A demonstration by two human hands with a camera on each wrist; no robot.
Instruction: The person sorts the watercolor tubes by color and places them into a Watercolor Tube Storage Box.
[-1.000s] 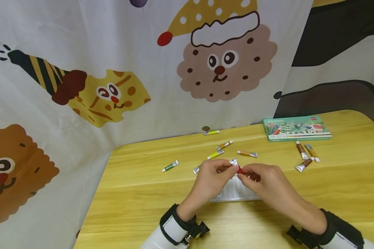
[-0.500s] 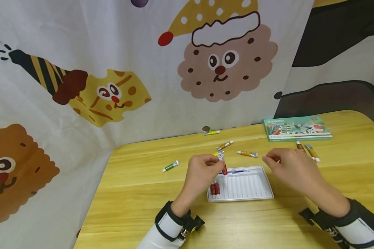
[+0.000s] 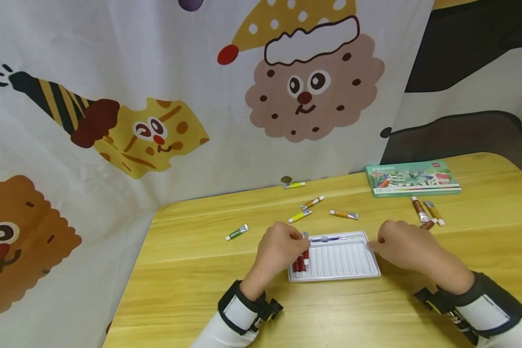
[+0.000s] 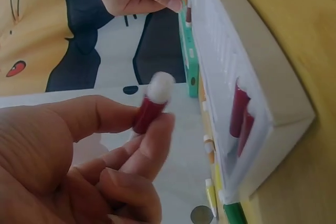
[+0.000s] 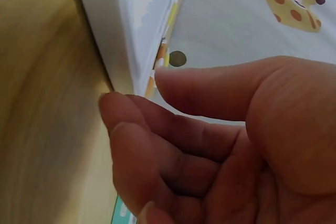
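My left hand [image 3: 278,249] pinches a dark red paint tube [image 4: 150,113] between thumb and fingers, its white cap pointing away from the hand. The tube is above the left end of a white plastic tray [image 3: 337,278]. Two red paint tubes [image 3: 299,267] lie side by side in that end of the tray; the other slots in view hold no tubes. Along the tray's back groove lies a thin paintbrush [image 3: 328,239]. At the tray's right edge, my right hand [image 3: 406,246] has loosely bent fingers and nothing between them, thumb apart in the right wrist view.
Behind the tray lie loose tubes: green [image 3: 237,233], yellow [image 3: 300,216] and ochre [image 3: 343,214] among them. Brown tubes [image 3: 419,209] lie right, partly behind my right hand. A green paint box [image 3: 413,180] lies near the back edge, before a printed curtain [image 3: 226,159].
Both hands were at the red tube; the right let go and moved right, then slightly back left. My left hand has shifted left and brought the tube down to the tray.
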